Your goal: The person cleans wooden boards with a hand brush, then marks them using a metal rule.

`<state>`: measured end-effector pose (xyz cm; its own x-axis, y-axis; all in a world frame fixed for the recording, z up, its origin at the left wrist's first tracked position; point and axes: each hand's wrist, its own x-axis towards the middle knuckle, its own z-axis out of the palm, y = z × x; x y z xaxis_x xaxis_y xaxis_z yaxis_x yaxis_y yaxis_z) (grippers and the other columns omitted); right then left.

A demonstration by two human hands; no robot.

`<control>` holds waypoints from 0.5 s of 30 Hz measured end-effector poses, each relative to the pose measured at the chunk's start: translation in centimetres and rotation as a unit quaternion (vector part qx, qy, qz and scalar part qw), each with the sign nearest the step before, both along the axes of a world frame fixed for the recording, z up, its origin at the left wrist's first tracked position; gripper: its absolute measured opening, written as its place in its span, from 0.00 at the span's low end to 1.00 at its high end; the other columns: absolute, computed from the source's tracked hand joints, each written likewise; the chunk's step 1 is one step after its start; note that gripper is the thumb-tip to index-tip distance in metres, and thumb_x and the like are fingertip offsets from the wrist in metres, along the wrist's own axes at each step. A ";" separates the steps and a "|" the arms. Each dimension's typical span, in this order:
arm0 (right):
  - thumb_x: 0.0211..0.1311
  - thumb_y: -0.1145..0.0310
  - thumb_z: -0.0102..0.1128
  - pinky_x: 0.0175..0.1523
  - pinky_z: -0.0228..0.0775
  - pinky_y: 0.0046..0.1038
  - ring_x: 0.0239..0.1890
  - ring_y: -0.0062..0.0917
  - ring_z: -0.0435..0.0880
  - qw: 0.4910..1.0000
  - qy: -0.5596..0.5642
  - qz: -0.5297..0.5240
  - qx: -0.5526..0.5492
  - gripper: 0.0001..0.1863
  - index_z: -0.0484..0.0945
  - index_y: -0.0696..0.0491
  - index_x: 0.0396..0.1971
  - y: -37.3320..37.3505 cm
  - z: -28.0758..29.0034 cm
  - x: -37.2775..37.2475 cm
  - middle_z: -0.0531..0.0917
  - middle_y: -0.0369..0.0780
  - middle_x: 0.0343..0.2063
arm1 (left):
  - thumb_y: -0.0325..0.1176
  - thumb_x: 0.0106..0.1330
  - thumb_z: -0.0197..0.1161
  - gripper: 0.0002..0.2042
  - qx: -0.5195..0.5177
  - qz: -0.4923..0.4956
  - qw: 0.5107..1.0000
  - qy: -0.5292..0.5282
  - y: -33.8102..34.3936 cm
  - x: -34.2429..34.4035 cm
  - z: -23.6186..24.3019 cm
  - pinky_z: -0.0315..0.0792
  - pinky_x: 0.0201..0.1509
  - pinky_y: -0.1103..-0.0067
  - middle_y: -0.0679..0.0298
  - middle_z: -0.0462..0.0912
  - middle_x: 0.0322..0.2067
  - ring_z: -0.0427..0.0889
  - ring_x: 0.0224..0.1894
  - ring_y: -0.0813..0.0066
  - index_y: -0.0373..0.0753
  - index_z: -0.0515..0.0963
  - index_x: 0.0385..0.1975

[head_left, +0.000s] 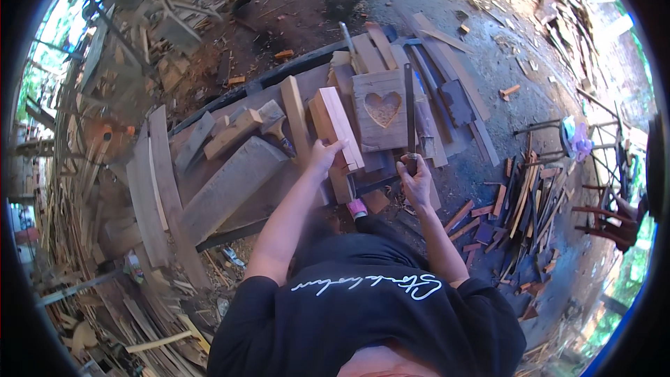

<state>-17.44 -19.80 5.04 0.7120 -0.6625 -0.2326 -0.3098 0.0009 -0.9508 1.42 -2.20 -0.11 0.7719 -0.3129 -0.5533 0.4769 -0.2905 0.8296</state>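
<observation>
A pale-pink squared wooden block, judged stiff and best held by its sides, is clasped by the left hand's fingers beside a brown heart-cut wooden board; a long dark narrow tool is gripped by the right hand.

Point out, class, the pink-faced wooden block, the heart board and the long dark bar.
Pink-faced wooden block (340,128), head view: its pink face.
Heart board (382,138), head view: wood below the heart.
Long dark bar (410,112), head view: middle of its length.

The wooden worktop carried a heart-cutout board, a paintbrush, a short wooden block and a broad greyish plank.
</observation>
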 end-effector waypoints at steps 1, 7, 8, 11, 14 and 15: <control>0.63 0.71 0.62 0.41 0.70 0.21 0.34 0.14 0.75 1.000 0.002 0.002 -0.002 0.07 0.74 0.56 0.38 0.1 -0.3 0.1 0.79 0.33 0.29 | 0.48 0.53 0.72 0.28 -0.062 0.008 0.995 0.073 0.7 -0.5 1.5 0.77 0.35 0.76 0.63 0.79 0.35 0.81 0.32 0.75 0.36 0.72 0.46; 0.64 0.71 0.61 0.36 0.68 0.19 0.30 0.13 0.73 0.999 -0.014 0.038 0.027 0.06 0.75 0.54 0.38 1.6 -0.5 1.7 0.77 0.30 0.28 | 0.40 0.58 0.70 0.19 -0.170 0.092 0.970 0.149 6.2 -4.2 5.2 0.80 0.38 0.78 0.66 0.82 0.38 0.83 0.34 0.78 0.40 0.75 0.45; 0.65 0.71 0.60 0.30 0.67 0.18 0.25 0.11 0.72 0.998 -0.010 0.045 0.045 0.05 0.75 0.54 0.38 1.9 -0.3 2.0 0.76 0.30 0.27 | 0.39 0.58 0.71 0.18 -0.185 0.138 0.965 0.126 7.4 -4.9 6.5 0.80 0.38 0.78 0.66 0.82 0.38 0.83 0.34 0.78 0.40 0.76 0.44; 0.69 0.68 0.57 0.19 0.61 0.16 0.17 0.08 0.68 0.995 -0.036 0.074 0.056 0.05 0.74 0.53 0.39 3.3 -0.4 3.6 0.73 0.28 0.21 | 0.41 0.57 0.71 0.21 -0.180 0.230 0.952 0.088 11.8 -5.9 6.9 0.79 0.35 0.81 0.68 0.82 0.35 0.83 0.32 0.78 0.42 0.74 0.47; 0.70 0.67 0.55 0.20 0.62 0.15 0.17 0.08 0.69 0.990 -0.042 0.122 0.055 0.06 0.74 0.53 0.39 4.6 -0.4 5.3 0.72 0.29 0.20 | 0.43 0.56 0.72 0.24 -0.142 0.368 0.916 0.070 15.5 -5.5 6.0 0.79 0.40 0.75 0.65 0.81 0.40 0.82 0.39 0.75 0.42 0.73 0.49; 0.70 0.65 0.54 0.21 0.63 0.17 0.18 0.10 0.70 0.988 -0.025 0.144 0.040 0.07 0.74 0.54 0.39 5.1 -0.3 6.0 0.72 0.30 0.20 | 0.45 0.57 0.70 0.24 -0.124 0.447 0.882 0.078 16.0 -4.7 6.5 0.77 0.44 0.73 0.64 0.79 0.42 0.81 0.43 0.74 0.43 0.72 0.50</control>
<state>-11.49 -14.71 4.72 0.8802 -0.4115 -0.2366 -0.2613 -0.0039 -0.9652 -3.27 13.82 6.35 0.6925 0.2562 -0.6744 0.5368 0.4416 0.7189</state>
